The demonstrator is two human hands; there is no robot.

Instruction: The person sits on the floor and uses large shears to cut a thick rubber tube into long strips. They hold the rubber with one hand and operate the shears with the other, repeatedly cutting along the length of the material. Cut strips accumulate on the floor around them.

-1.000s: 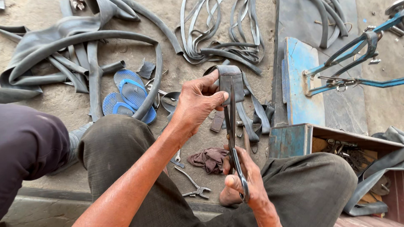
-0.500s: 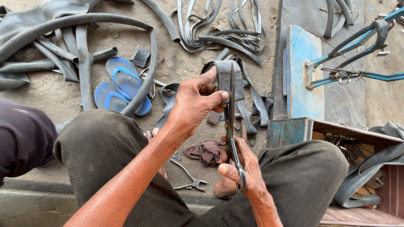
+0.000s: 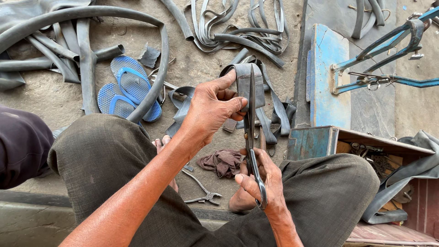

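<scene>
The left hand [image 3: 212, 107] pinches a grey strip of soft rubber inner tube [image 3: 256, 84] at the scene's centre, thumb on top. The right hand [image 3: 263, 180], nearer, grips long steel scissors [image 3: 250, 132], blades on the strip. It looks light and floppy; holding near the cut seems best.

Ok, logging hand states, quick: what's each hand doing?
Left hand: closed, holding the rubber strip.
Right hand: closed on the scissors handles.

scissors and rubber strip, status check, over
Left hand pinching rubber strip upright. Right hand working scissors, blades along the strip. Nothing in the way.
</scene>
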